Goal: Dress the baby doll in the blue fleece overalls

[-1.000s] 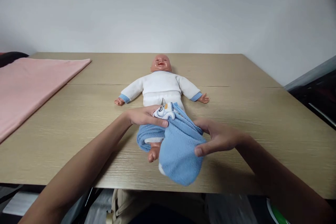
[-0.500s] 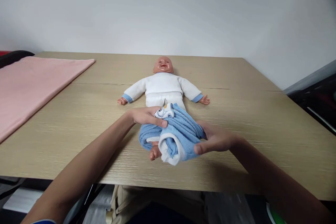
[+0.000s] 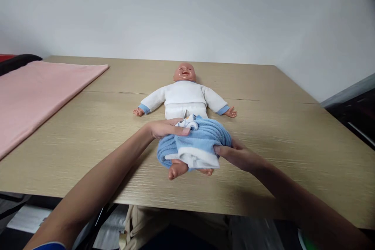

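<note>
A baby doll (image 3: 185,93) lies face up on the table, arms spread, in a white top with blue cuffs. Bunched blue trousers (image 3: 205,136) with white leg hems sit around its legs. Both doll feet (image 3: 177,169) show below the hems. My left hand (image 3: 168,128) grips the bunched cloth near the waist, its thumb on top beside a white printed patch. At the other side, my right hand (image 3: 237,154) is closed on the trousers near the white hem, thumb on the outside. The fingers of both hands are partly hidden by the cloth.
A pink cloth (image 3: 43,93) is spread over the left part of the wooden table (image 3: 293,152). Behind it lies a black object (image 3: 20,62). A white wall stands at the back. Dark equipment (image 3: 354,113) is beyond the right edge.
My right hand has lifted and turned the trouser leg over the doll's foot, so the second foot now shows below the hem. My left hand keeps its hold.
</note>
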### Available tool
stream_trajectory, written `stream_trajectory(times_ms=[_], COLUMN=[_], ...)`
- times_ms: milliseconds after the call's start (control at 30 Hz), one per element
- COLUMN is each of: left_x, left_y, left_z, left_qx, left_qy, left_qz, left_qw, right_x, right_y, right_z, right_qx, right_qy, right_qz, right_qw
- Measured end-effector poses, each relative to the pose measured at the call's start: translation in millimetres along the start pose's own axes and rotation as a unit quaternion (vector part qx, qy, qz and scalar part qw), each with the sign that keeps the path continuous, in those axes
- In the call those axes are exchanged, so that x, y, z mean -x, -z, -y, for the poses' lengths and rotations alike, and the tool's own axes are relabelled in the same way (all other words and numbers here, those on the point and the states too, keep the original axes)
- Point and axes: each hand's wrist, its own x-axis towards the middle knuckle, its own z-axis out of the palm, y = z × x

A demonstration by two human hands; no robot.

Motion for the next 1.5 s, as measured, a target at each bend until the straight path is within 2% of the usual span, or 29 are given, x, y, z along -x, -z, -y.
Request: stream_trajectory(times_ms=[67, 100, 167, 267, 300, 367, 400, 467, 633, 800, 900, 1000, 1100, 1233, 1333, 1400, 1500], left_x=[-1.7, -2.7, -4.2, -3.8, -3.2, -1.6, -0.8, 0.5, 1.8, 1.7, 3.0, 3.8, 3.3, 1.9, 1.0, 1.0, 2.9], left_y=[-3.1, -5.6, -13.3, -28.8, -33.5, -40.0, -41.6, -41.6, -35.3, -32.2, -29.0, -26.2, -26.6, -35.3, -46.0, -52.6, -60.3], left_z=[-4.6, -8.2, -16.0, -23.3, -23.7, -21.6, -19.8, -16.1, -13.7, -13.2, -11.3, -11.0, -11.9, -15.6, -18.5, -18.5, -15.8], left_qx=[-0.009, -0.028, -0.075, -0.128, -0.137, -0.143, -0.138, -0.115, -0.033, -0.009, -0.005, -0.050, -0.081, -0.115, -0.141, -0.169, -0.256], left_qy=[-0.012, -0.015, -0.015, -0.021, -0.024, -0.037, -0.043, -0.049, -0.017, 0.032, 0.032, 0.019, 0.010, -0.002, 0.009, 0.036, 0.055], left_qz=[0.031, 0.046, 0.048, -0.014, -0.046, -0.105, -0.126, -0.136, -0.071, -0.018, 0.029, 0.039, 0.035, 0.053, 0.074, 0.057, 0.018], left_qw=[0.999, 0.998, 0.996, 0.992, 0.989, 0.983, 0.981, 0.983, 0.997, 0.999, 0.999, 0.998, 0.996, 0.992, 0.987, 0.983, 0.965], right_x=[2.5, 3.1, 3.2, 2.9, 3.4, 5.1, 6.2, 7.5, 5.0, 8.2, 15.1, 23.4, 31.9, 41.3, 47.6, 52.5, 60.8], right_y=[-6.6, -11.0, -20.4, -29.8, -31.1, -31.7, -31.6, -31.6, -32.5, -32.6, -35.0, -37.4, -39.7, -51.8, -67.3, -75.0, -77.6], right_z=[13.0, 17.9, 22.9, 21.0, 19.9, 19.2, 19.8, 22.2, 24.0, 22.7, 29.1, 36.6, 37.1, 24.9, 11.8, 3.8, -4.8], right_qx=[0.000, 0.003, 0.034, 0.108, 0.144, 0.205, 0.218, 0.201, 0.118, 0.142, 0.233, 0.306, 0.315, 0.314, 0.389, 0.435, 0.461], right_qy=[-0.011, -0.011, -0.005, 0.009, 0.018, 0.022, 0.016, -0.016, -0.067, -0.101, -0.100, -0.093, -0.127, -0.165, -0.196, -0.182, -0.157], right_qz=[0.022, 0.010, -0.074, -0.265, -0.304, -0.339, -0.339, -0.315, -0.232, -0.183, -0.208, -0.217, -0.175, -0.146, -0.197, -0.245, -0.302], right_qw=[1.000, 1.000, 0.997, 0.958, 0.941, 0.918, 0.915, 0.927, 0.963, 0.968, 0.945, 0.922, 0.924, 0.923, 0.879, 0.847, 0.819])
